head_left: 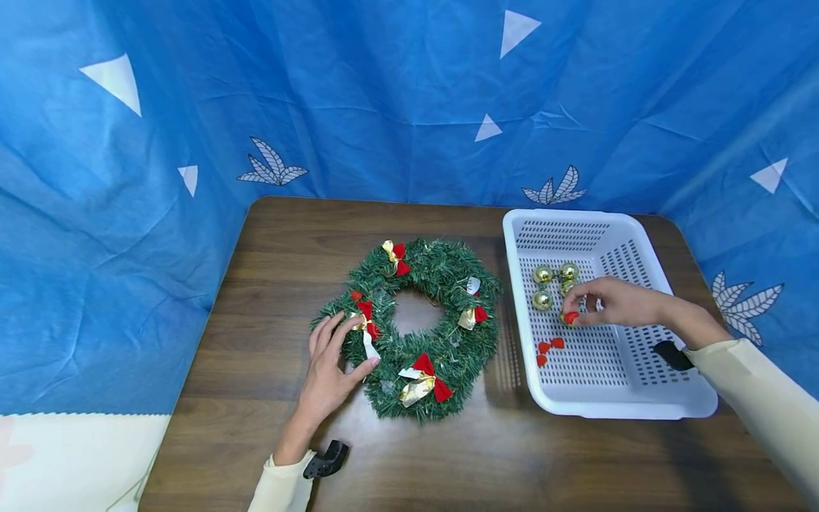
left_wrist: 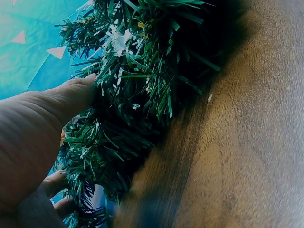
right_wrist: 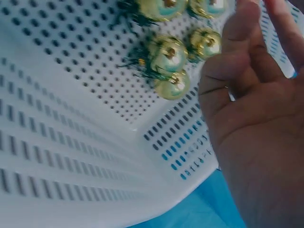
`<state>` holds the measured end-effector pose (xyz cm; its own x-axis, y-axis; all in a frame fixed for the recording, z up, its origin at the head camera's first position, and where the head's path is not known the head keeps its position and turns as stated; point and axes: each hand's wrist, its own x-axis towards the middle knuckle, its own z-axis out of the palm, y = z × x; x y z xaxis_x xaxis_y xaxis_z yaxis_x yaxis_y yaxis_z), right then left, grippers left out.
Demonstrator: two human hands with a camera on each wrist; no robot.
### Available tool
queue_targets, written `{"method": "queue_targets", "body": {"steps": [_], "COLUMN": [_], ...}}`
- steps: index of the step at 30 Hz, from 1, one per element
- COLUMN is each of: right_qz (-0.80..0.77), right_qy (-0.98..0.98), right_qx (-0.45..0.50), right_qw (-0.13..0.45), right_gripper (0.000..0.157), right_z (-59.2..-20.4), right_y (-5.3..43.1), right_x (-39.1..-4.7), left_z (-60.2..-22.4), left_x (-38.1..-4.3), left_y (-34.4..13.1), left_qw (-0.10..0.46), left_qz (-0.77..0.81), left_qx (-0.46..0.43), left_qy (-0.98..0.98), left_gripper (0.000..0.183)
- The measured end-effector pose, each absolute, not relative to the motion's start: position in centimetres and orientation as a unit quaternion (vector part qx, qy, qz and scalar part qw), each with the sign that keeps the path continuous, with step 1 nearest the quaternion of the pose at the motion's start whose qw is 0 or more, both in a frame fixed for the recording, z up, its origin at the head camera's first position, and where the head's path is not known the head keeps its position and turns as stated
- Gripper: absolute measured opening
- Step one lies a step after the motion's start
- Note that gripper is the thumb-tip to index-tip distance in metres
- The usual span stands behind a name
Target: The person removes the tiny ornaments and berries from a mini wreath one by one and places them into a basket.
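Note:
In the head view, a green tinsel wreath decorated with red and gold bows lies on the table. My left hand rests on its left side, fingers spread beside a red bow with a white tag. The left wrist view has the thumb against the green strands. Over the white basket, my right hand pinches a small red ornament between thumb and fingertips. Gold balls lie just beyond that hand, and loose red pieces lie nearer the front.
The slotted basket stands at the right of the wooden table, its raised rim around the right hand. A blue curtain hangs behind and beside the table. Gold balls with green tinsel sit on the basket floor in the right wrist view.

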<state>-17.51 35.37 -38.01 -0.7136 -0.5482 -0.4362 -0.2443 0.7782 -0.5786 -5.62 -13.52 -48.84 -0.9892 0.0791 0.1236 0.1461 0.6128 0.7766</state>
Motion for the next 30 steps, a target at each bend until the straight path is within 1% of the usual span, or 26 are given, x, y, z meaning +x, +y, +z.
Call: {"method": "queue_targets", "body": {"steps": [4,8,16,20,25,27,30], "right_qz": [-0.226,-0.222,-0.236,-0.256,-0.300,-0.317,-0.330], "right_qy": [0.884,0.883,0.889,0.894,0.885,0.876,0.868], "right_qx": [-0.226,-0.227,-0.248,-0.256,-0.291,-0.306,-0.309], "right_qw": [0.342,0.345,0.304,0.264,0.207,0.199,0.205], "right_gripper": [0.025,0.023,0.022,0.023,0.023,0.022,0.021], "right_z": [-38.5,-38.7,-38.1,-37.7,-37.0,-36.6,-36.1], "right_y": [35.6,35.6,35.0,34.1,32.8,32.1,30.7], "right_x": [-16.8,-16.4,-16.8,-17.3,-18.1,-18.5,-19.3], "left_z": [-48.8,-48.8,-48.7,-48.7,-48.7,-48.7,-48.7], "left_x": [-5.6,-5.6,-5.6,-5.6,-5.6,-5.6,-5.6], "left_y": [-13.6,-13.6,-13.6,-13.5,-13.5,-13.5,-13.5], "left_qw": [0.041,0.043,0.042,0.043,0.045,0.046,0.046], "left_qz": [-0.436,-0.437,-0.439,-0.439,-0.440,-0.440,-0.440], "left_qx": [-0.062,-0.062,-0.062,-0.064,-0.065,-0.065,-0.066], "left_qy": [-0.897,-0.896,-0.895,-0.895,-0.895,-0.895,-0.895], "left_gripper": [0.074,0.074,0.074,0.074,0.074,0.074,0.074]}}
